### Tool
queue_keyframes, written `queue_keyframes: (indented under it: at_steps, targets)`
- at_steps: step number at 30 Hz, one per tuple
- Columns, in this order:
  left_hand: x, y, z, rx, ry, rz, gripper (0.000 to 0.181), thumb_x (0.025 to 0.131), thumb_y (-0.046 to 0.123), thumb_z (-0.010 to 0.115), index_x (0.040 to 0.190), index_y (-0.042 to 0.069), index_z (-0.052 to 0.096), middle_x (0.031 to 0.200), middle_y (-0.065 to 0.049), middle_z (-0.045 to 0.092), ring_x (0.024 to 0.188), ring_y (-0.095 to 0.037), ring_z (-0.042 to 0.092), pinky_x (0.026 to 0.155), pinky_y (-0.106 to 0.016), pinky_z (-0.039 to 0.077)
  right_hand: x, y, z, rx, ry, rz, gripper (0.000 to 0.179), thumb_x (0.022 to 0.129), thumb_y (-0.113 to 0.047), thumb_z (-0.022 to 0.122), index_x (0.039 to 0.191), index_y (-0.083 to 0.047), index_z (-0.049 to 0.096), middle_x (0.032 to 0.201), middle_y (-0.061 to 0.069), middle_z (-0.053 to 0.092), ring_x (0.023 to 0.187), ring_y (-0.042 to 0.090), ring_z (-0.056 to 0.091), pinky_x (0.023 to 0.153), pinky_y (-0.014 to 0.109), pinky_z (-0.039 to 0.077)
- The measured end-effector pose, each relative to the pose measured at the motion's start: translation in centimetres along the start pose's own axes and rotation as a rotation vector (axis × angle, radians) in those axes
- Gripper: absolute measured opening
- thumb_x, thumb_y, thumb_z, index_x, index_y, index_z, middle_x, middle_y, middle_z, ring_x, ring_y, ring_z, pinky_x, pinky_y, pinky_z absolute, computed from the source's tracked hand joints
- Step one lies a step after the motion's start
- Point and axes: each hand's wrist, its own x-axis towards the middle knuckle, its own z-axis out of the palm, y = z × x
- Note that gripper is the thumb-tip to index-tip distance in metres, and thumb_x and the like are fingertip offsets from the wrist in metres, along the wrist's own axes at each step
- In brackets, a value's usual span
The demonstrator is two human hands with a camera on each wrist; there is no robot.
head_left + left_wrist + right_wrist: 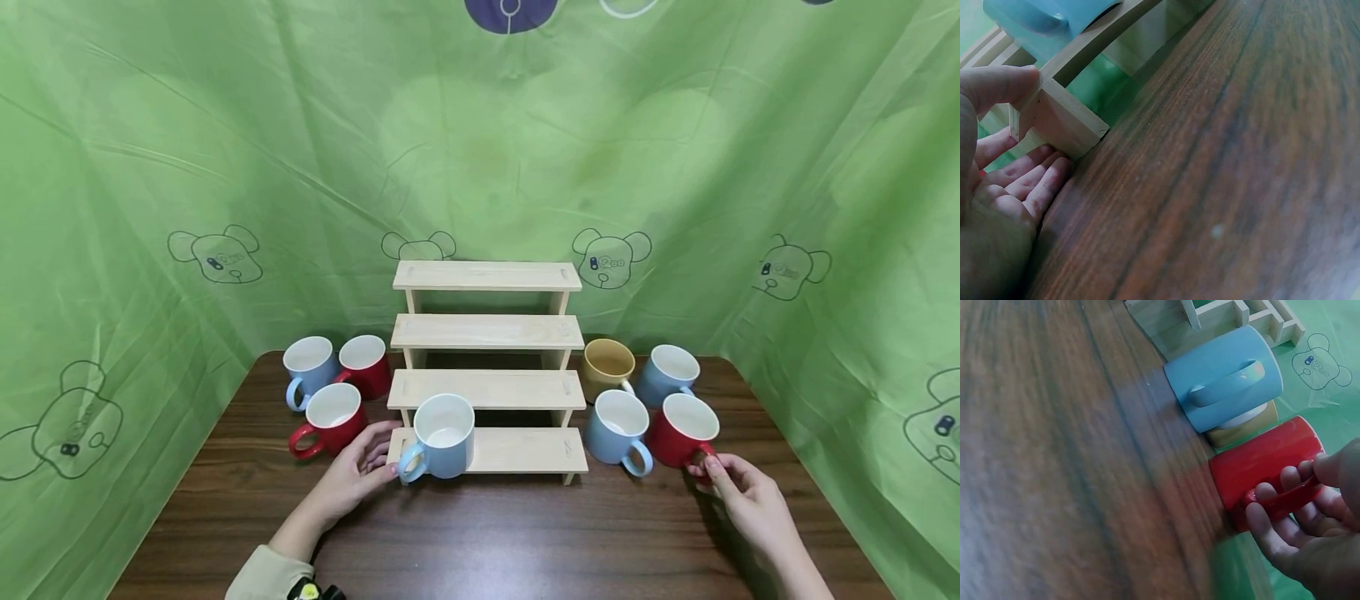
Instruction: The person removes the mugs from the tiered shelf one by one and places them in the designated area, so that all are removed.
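Note:
A light blue mug (453, 454) stands at the left end of the lowest step of a pale wooden tiered stand (525, 450), handle toward the front left. Beside that end is my left hand (348, 479), its straight thumb touching the board's corner and its other fingers loosely bent by the side panel (1069, 119); it holds no mug. At the right, my right hand (753, 504) grips the handle of a red mug (671, 446), thumb and fingers around it. The red mug is upright, close beside another blue mug (1222, 381).
Left of the stand are a blue mug (318, 367) and two red mugs, one behind (375, 379) and one in front (341, 429). A yellow mug (600, 383) and a blue mug (660, 387) stand behind the right-hand pair. Green cloth (495, 167) hangs around the dark wooden table (487, 542).

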Motion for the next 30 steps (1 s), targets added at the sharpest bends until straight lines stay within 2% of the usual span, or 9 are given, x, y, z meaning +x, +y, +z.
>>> queue_keyframes:
  at_steps: [4,6,10,14,18,20,24,25,30]
  targets:
    - [0.0,0.1,0.0,0.0,-0.001,-0.008,0.062,0.101,0.001,0.074,0.156,-0.002,0.046,0.151,-0.031,0.056,0.132,-0.014,0.063,0.106,-0.022,0.054,-0.1,-1.0,-0.3,-0.229,-0.011,0.035,0.029,0.115,-0.012,0.058,0.113,0.016,0.065,0.101,0.0,0.08,0.091,0.003,0.076,0.077,0.021,0.063]
    - [0.0,0.2,0.0,-0.002,-0.005,-0.01,0.062,0.101,0.0,0.074,0.156,-0.002,0.046,0.152,-0.031,0.056,0.133,-0.014,0.063,0.106,-0.022,0.054,-0.1,-1.6,-0.5,-0.381,-0.002,0.054,0.031,0.115,-0.02,0.059,0.116,0.009,0.069,0.1,0.002,0.081,0.086,0.002,0.075,0.073,0.021,0.061]
    - [0.0,0.3,0.0,0.004,-0.009,-0.002,0.062,0.101,0.001,0.074,0.156,-0.002,0.045,0.151,-0.032,0.055,0.133,-0.016,0.063,0.106,-0.022,0.054,0.2,-2.6,-0.9,-0.638,0.009,0.091,0.039,0.113,-0.037,0.062,0.121,-0.001,0.074,0.092,0.005,0.082,0.077,0.001,0.069,0.071,0.029,0.052]
    - [0.1,0.4,0.1,0.005,-0.01,-0.006,0.062,0.101,0.001,0.074,0.156,-0.002,0.046,0.151,-0.032,0.056,0.133,-0.018,0.063,0.106,-0.022,0.054,0.4,-3.6,-1.1,-0.776,0.026,0.057,0.044,0.111,-0.042,0.063,0.121,-0.001,0.076,0.093,0.008,0.079,0.071,0.006,0.06,0.071,0.041,0.05]
    - [0.1,0.3,0.1,0.003,-0.011,0.002,0.062,0.101,0.0,0.074,0.155,-0.003,0.046,0.15,-0.032,0.056,0.132,-0.018,0.063,0.106,-0.022,0.054,0.4,-4.8,-1.2,-0.829,0.075,-0.004,0.04,0.109,-0.039,0.067,0.118,-0.002,0.076,0.098,0.01,0.076,0.068,0.006,0.054,0.067,0.04,0.047]
    - [0.1,0.2,0.1,-0.002,-0.007,0.001,0.062,0.1,0.0,0.075,0.155,-0.003,0.046,0.15,-0.032,0.057,0.131,-0.016,0.064,0.106,-0.023,0.054,0.3,-5.7,-1.2,-0.829,0.095,-0.025,0.037,0.108,-0.037,0.069,0.119,-0.003,0.075,0.097,0.01,0.074,0.065,0.005,0.052,0.063,0.036,0.043]
    - [0.1,0.0,0.0,0.004,-0.004,0.003,0.062,0.1,0.0,0.075,0.155,-0.003,0.046,0.15,-0.032,0.057,0.131,-0.014,0.064,0.105,-0.022,0.054,0.2,-7.2,-0.8,-0.802,0.143,-0.078,0.029,0.106,-0.033,0.072,0.12,-0.008,0.075,0.108,0.014,0.077,0.061,0.004,0.051,0.06,0.031,0.039]
    - [0.1,0.0,0.0,0.006,-0.002,0.001,0.062,0.1,0.0,0.075,0.155,-0.003,0.046,0.15,-0.031,0.057,0.131,-0.014,0.064,0.106,-0.022,0.054,0.2,-7.6,-0.5,-0.783,0.159,-0.093,0.026,0.105,-0.031,0.074,0.12,-0.009,0.076,0.107,0.011,0.078,0.061,0.004,0.053,0.06,0.029,0.039]
    - [0.0,0.1,0.1,0.012,0.005,-0.009,0.062,0.1,0.001,0.075,0.155,-0.002,0.047,0.15,-0.031,0.057,0.131,-0.013,0.063,0.106,-0.022,0.054,0.2,-9.3,1.9,-0.605,0.2,-0.187,0.02,0.101,-0.019,0.081,0.119,-0.012,0.076,0.103,-0.023,0.073,0.072,-0.005,0.063,0.064,0.015,0.047]
